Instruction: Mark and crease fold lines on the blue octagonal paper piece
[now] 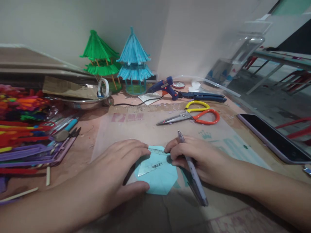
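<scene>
Light-blue paper (159, 186) is flat on the work surface between the hands, corners cut, on top of a translucent printed sheet (136, 129). Clear ruler (149, 167) with dark markings lies on the paper, slanted, scale edge toward the far side. Left hand (119, 165): part spread, thumb well away from the fingers, fingertips on the paper's far left and thumb on its near left edge, pressing rather than gripping. Right hand (198, 153): fingers curled, has a grey pen (191, 170) across them, fingertips at the ruler's far right end; can't tell which pen end is the tip. Scissors (186, 114), yellow and orange handles, beyond the hands, blades pointing left. Behind those: blue glue gun (165, 85), red light on, just beside dark-handled pliers (204, 96). Phone (272, 139) at right, screen dark; blue tiered model (133, 56) and green tiered model (99, 48) at back, upright
</scene>
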### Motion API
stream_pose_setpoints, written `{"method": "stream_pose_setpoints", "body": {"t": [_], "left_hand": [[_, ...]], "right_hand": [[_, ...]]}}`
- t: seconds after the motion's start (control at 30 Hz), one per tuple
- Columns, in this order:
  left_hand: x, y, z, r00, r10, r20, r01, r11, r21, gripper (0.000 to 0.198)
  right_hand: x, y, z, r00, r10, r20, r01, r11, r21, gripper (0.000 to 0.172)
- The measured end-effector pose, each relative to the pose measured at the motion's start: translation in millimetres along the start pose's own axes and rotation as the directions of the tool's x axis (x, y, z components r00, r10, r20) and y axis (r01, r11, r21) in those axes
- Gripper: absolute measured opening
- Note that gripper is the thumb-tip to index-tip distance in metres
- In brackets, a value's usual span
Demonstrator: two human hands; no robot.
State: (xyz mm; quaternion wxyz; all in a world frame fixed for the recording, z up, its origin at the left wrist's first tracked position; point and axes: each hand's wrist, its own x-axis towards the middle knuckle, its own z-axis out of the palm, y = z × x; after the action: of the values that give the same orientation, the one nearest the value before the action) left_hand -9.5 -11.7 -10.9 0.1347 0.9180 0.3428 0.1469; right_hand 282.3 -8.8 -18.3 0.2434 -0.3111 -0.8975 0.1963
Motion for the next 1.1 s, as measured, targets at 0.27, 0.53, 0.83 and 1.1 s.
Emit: {"method": "stream_pose_setpoints", "body": {"t": [0.27, 0.53, 0.83, 1.1], "left_hand": [[6.1, 1.5, -10.5, 0.998, -0.001, 0.057, 0.006, 0.996, -0.092, 0.043], [3.8, -0.4, -0.9, 0.998, -0.064, 0.028, 0.066, 0.995, -0.07, 0.069], [6.4, 1.7, -2.1, 0.977, 0.211, -0.031, -0.201, 0.96, 0.196, 0.045], [12.5, 12.5, -22.9, 0.979, 0.17, 0.109, -0.191, 0.955, 0.225, 0.027]], "right_hand": [[-1.7, -0.9, 2.5, 1.0, -0.024, -0.015, 0.024, 0.999, -0.023, 0.018], [-2.5, -0.7, 5.3, 0.997, -0.056, -0.053, 0.055, 0.998, -0.029, 0.006], [-1.9, -0.3, 7.2, 0.997, -0.048, -0.062, 0.047, 0.999, -0.018, 0.01], [-2.2, 0.4, 9.1, 0.998, -0.04, -0.058, 0.038, 0.999, -0.033, 0.009]]}}
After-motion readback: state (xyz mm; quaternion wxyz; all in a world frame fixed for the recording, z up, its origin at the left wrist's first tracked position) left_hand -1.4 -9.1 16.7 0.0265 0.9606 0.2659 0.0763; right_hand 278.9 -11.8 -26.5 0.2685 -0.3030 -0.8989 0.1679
